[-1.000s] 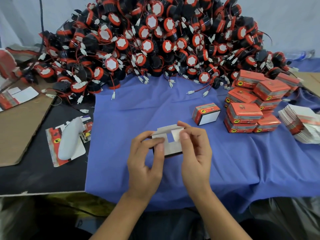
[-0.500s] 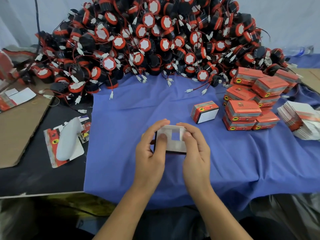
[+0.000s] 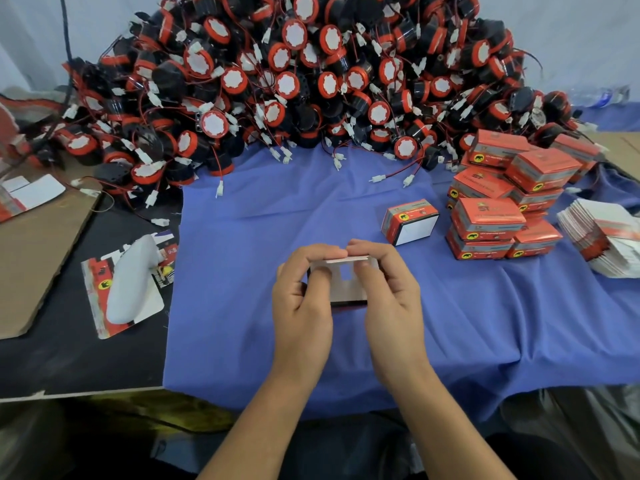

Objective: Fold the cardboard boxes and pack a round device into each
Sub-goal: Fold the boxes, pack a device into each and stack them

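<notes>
Over the middle of the blue cloth [image 3: 277, 220], the left hand [image 3: 304, 306] and right hand [image 3: 388, 299] both pinch one half-folded cardboard box [image 3: 344, 289], fingers curled over its top edge and thumbs on its white face. Behind it lies a heap of round devices [image 3: 311, 81], red-rimmed and wired, far too many to count. To the right are one box lying alone [image 3: 410, 221], a stack of about nine closed boxes [image 3: 488, 216], and one pile of flat blanks [image 3: 602, 244] I cannot number.
</notes>
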`<state>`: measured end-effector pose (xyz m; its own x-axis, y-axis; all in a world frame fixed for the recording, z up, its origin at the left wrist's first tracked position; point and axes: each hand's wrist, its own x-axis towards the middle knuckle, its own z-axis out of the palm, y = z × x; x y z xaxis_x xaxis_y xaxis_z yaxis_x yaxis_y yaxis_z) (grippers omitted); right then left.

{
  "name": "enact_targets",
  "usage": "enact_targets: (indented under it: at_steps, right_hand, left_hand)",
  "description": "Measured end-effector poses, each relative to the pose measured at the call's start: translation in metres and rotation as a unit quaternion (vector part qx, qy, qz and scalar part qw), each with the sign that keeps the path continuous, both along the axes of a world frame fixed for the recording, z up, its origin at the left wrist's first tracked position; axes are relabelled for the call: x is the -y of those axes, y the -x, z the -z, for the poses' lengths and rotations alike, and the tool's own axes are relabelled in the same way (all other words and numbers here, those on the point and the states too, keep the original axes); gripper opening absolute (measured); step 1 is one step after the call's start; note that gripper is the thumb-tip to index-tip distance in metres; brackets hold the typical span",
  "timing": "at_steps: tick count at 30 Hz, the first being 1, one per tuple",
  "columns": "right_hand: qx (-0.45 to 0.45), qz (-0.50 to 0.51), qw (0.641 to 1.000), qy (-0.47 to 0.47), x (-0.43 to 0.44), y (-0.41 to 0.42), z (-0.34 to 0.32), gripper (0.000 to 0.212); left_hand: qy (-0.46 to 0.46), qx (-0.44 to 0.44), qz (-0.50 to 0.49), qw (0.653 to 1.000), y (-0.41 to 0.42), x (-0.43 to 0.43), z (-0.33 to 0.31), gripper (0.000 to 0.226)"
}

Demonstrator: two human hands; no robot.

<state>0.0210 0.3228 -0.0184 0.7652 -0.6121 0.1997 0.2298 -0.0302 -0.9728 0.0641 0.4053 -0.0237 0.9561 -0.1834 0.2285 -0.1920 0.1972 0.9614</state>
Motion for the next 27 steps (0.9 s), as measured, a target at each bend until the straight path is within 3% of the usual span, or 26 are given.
enact_targets:
  at_steps: [4, 9, 12, 15, 21, 27]
  right_hand:
    - [-0.018, -0.033, 0.999, -0.033, 0.005, 0.0, -0.002, 0.034]
    - [-0.008, -0.029, 0.999, -0.01, 0.006, 0.002, -0.001, 0.023]
    - [-0.01, -0.039, 0.999, 0.017, 0.007, 0.003, -0.003, 0.038]
    - [-0.016, -0.032, 0.999, 0.033, 0.006, 0.003, -0.004, 0.041]
    - [-0.039, 0.006, 0.997, 0.063, 0.001, 0.001, -0.002, 0.034]
    - [-0.021, 0.009, 0.998, 0.057, -0.002, 0.003, -0.005, 0.021]
  left_hand:
    - [0.017, -0.016, -0.006, 1.0, -0.003, 0.001, -0.003, 0.033]
    - [0.036, -0.054, 0.039, 0.997, -0.004, -0.003, -0.001, 0.028]
    - [0.004, -0.04, 0.05, 0.998, -0.003, -0.007, -0.005, 0.024]
    - [-0.003, -0.038, 0.063, 0.997, -0.002, -0.007, -0.005, 0.033]
    - [-0.09, 0.044, 0.002, 0.995, -0.002, -0.007, -0.002, 0.041]
    - [-0.07, 0.028, 0.031, 0.997, 0.0, -0.007, -0.005, 0.04]
